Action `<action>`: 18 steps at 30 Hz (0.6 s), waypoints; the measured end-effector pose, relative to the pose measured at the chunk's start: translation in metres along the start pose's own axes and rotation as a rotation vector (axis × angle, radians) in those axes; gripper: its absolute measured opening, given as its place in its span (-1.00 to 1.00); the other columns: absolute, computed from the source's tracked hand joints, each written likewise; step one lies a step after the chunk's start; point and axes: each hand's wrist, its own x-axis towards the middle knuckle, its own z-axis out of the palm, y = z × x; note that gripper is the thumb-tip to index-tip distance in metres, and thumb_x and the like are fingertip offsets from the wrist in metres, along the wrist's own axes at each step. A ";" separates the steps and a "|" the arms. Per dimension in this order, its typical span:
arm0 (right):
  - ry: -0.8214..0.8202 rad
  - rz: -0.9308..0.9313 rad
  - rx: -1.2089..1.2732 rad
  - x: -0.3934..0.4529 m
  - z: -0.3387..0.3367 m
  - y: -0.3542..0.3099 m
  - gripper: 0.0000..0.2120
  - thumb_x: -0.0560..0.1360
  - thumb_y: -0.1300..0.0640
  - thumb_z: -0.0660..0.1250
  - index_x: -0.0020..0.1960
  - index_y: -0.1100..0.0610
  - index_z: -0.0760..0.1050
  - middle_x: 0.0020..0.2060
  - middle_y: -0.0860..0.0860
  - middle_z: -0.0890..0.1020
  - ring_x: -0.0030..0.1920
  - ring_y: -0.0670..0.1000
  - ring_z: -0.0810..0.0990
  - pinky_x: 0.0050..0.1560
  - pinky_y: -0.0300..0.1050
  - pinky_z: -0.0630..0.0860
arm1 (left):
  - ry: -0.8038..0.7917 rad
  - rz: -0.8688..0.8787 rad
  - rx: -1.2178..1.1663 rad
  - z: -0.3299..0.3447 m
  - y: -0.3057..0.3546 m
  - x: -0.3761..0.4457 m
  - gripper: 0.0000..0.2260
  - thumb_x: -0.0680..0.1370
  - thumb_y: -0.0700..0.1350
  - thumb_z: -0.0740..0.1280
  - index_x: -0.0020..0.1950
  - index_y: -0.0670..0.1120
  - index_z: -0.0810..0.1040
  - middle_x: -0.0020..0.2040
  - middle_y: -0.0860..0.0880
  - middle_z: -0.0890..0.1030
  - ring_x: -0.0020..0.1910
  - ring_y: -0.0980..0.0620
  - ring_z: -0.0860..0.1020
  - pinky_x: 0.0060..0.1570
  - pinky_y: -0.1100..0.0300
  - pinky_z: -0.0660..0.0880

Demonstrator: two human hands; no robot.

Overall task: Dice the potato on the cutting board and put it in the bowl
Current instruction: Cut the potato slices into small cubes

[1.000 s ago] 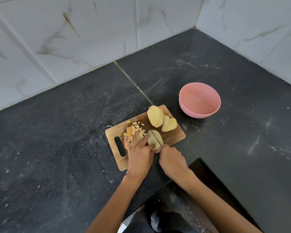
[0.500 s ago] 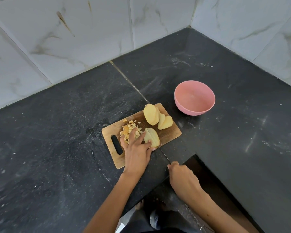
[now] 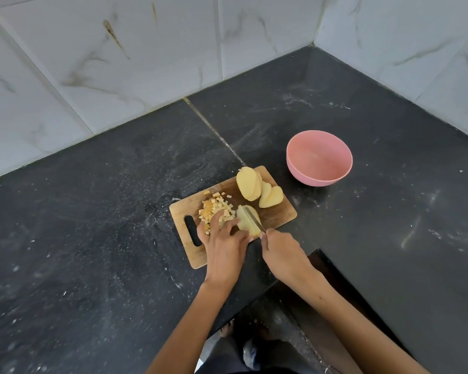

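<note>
while slices wait, one potato piece is cut

while the dark counter (image 3: 92,238) is kept bare around it, the cutting board (image 3: 278,214) is set just beside the pink bowl (image 3: 319,157), still without dice. the potato piece (image 3: 245,221) is steadied under the left hand (image 3: 223,241), fingers spread flat. the knife (image 3: 254,221) handle is clamped in the right hand (image 3: 284,256). dice (image 3: 216,207) are heaped aside.

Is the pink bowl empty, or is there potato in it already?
Empty. Inside the pink bowl only its smooth pink bottom shows; the diced bits are in a pile on the cutting board.
</note>
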 end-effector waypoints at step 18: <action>-0.054 0.061 -0.116 -0.018 0.021 0.005 -0.71 0.68 0.06 -0.02 0.21 0.20 0.36 0.00 0.12 0.60 -0.02 0.10 0.63 -0.11 -0.10 0.52 | -0.007 -0.014 -0.038 0.003 -0.003 -0.002 -0.91 0.33 -0.13 0.55 -0.28 0.03 0.69 0.00 0.05 0.65 0.29 -0.14 0.40 0.26 -0.12 0.05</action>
